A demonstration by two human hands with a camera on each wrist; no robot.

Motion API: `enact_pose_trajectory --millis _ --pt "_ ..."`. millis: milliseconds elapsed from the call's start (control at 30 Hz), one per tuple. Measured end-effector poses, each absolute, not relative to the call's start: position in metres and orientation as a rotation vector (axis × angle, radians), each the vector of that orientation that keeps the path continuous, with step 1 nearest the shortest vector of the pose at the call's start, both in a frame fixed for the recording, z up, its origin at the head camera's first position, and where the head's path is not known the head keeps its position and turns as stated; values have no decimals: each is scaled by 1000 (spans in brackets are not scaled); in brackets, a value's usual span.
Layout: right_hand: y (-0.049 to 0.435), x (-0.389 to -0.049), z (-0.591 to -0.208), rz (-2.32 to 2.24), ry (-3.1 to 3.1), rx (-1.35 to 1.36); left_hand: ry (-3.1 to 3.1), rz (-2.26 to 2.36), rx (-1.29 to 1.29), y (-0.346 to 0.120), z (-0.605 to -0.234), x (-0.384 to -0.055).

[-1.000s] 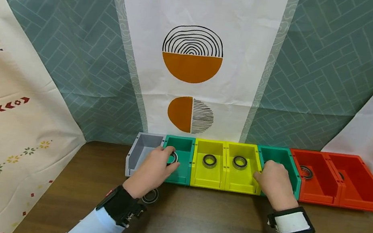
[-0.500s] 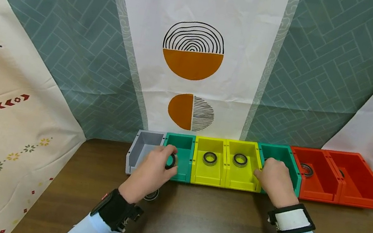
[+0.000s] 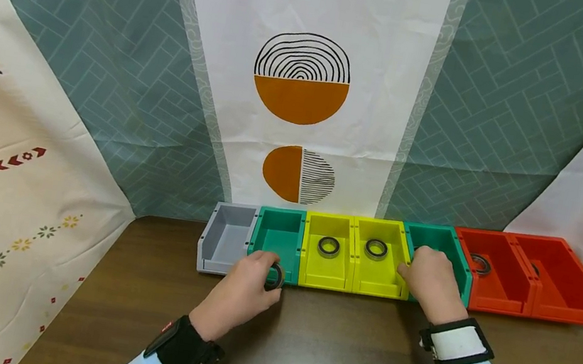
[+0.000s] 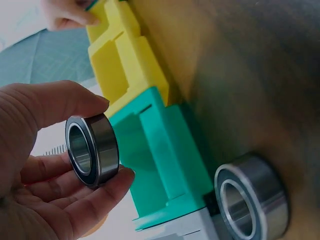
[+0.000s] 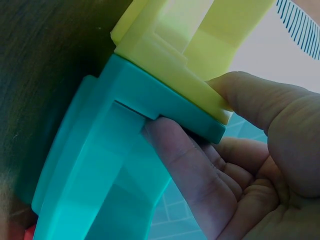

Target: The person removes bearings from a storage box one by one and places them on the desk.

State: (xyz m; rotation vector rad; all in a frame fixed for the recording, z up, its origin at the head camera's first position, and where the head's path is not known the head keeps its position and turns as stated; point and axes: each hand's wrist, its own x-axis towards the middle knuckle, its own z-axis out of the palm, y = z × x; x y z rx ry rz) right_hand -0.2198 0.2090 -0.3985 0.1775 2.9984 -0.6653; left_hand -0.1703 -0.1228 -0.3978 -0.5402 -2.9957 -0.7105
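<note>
My left hand pinches a ball bearing between thumb and fingers. It holds the ring on edge at the front lip of the left green bin. A second bearing lies on the table before the bins in the left wrist view; my left hand hides it in the head view. My right hand grips the adjoining walls of the right green bin and a yellow bin, thumb on the yellow side and index finger inside the green one.
Bearings lie in the two yellow bins, one in the left and one in the right. Another bearing is in the left red bin. A grey bin ends the row at the left. Hanging cloth backs the table.
My left hand has drawn the bearing back from over the left green bin toward its front lip, slightly rightward, now covering the bearing on the table. My right hand has kept its place.
</note>
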Motion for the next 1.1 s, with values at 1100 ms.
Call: enact_pose_trajectory --millis 1100 --pt "208 -218 -398 -676 3008 196 -3284 -428 -799 -107 -425 -176"
